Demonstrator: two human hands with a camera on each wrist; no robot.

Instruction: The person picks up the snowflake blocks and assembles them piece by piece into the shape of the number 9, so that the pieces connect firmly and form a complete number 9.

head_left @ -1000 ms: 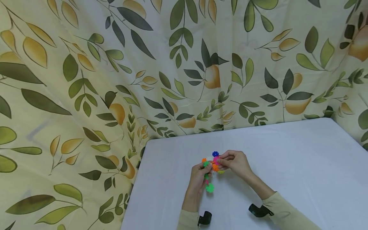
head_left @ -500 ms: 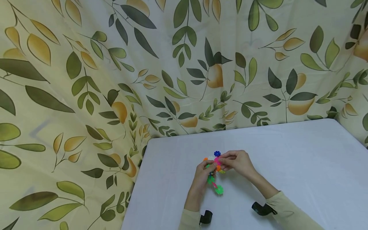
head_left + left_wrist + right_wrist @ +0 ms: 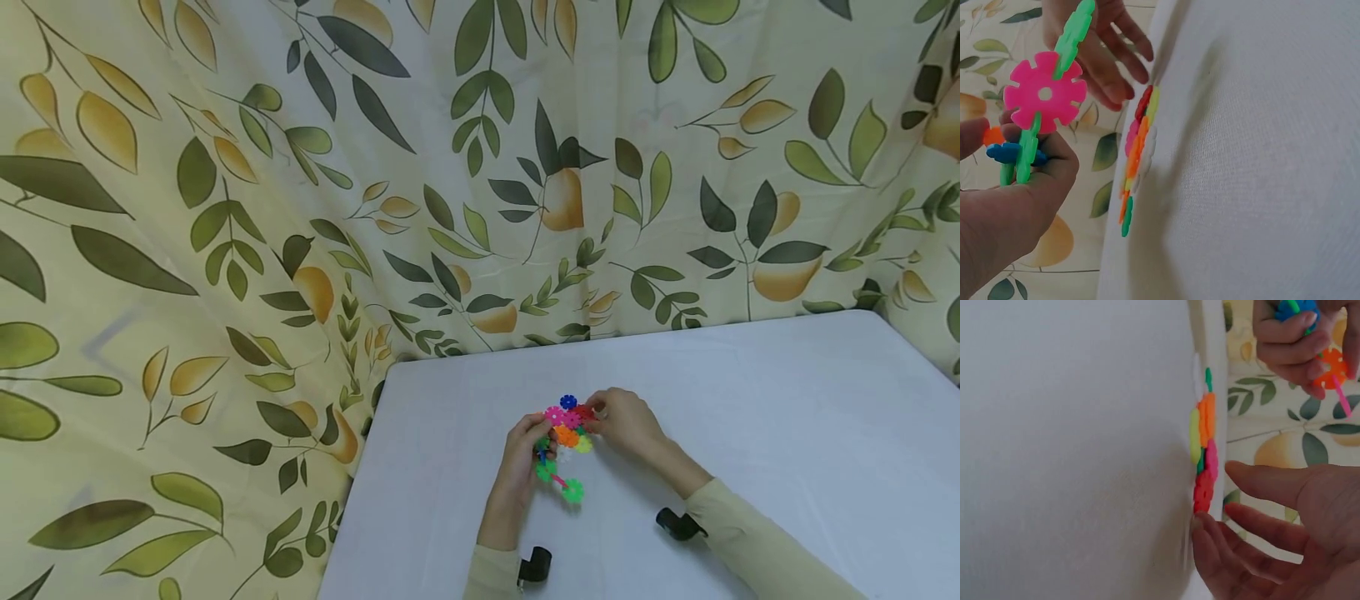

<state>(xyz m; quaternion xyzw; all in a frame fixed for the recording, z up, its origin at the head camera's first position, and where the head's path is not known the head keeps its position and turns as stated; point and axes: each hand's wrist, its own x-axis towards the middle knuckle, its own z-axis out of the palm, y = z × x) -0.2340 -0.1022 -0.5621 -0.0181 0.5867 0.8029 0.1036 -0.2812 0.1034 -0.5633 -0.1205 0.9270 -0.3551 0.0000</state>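
Note:
In the head view my left hand (image 3: 519, 450) holds a joined chain of notched plastic discs. A green disc (image 3: 573, 491) hangs at its lower end. The left wrist view shows a pink disc (image 3: 1044, 94) slotted between green ones, with a blue disc (image 3: 1005, 152) between thumb and fingers. An orange disc (image 3: 1332, 369) with a pink one edge-on (image 3: 1342, 397) shows in the right wrist view. My right hand (image 3: 628, 423) reaches over loose discs, fingers spread, a fingertip at the red disc (image 3: 1204, 494); whether it touches is unclear.
Several loose discs lie close together on the white table (image 3: 750, 417), among them orange (image 3: 566, 436), yellow (image 3: 584, 444) and dark blue (image 3: 568, 402). A leaf-patterned curtain (image 3: 450, 167) hangs behind and to the left. Black wrist cameras (image 3: 536, 565) sit on both sleeves.
My right hand has left the pink disc at the left hand's fingertips and shifted right, uncovering the red disc. The chain's lower green end has swung right.

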